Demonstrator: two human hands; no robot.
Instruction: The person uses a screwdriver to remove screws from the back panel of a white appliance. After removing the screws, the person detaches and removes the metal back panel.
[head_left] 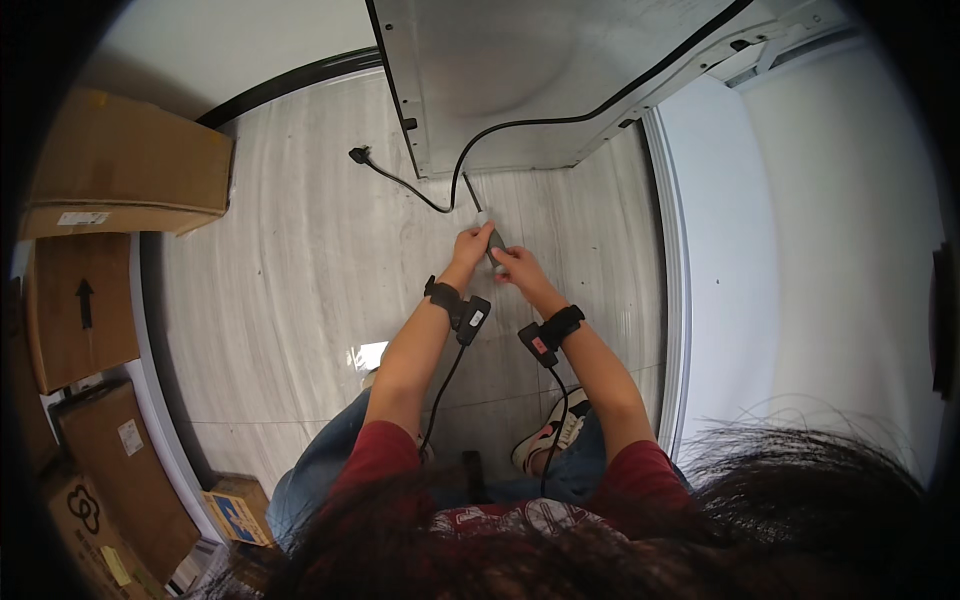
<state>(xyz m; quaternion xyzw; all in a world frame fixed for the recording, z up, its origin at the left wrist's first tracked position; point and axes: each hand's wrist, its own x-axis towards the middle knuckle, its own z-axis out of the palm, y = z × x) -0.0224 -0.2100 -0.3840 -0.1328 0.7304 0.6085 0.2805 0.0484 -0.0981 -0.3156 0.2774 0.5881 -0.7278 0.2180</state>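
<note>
Both my hands are on a screwdriver (495, 242) with a grey handle. My left hand (472, 243) wraps the handle's front part, and my right hand (516, 264) grips its rear end. The thin shaft points away from me to the bottom edge of a large metal appliance panel (500, 90). Whether the tip sits in a screw is too small to tell. A black power cord (520, 122) runs down across the panel and loops on the floor just left of the shaft, ending in a plug (360, 155).
Cardboard boxes (125, 160) are stacked along the left side, with a small blue-and-yellow box (238, 512) near my left leg. A white wall (725, 250) with a ledge borders the right. Black wrist straps with cabled devices (473, 318) are on both forearms.
</note>
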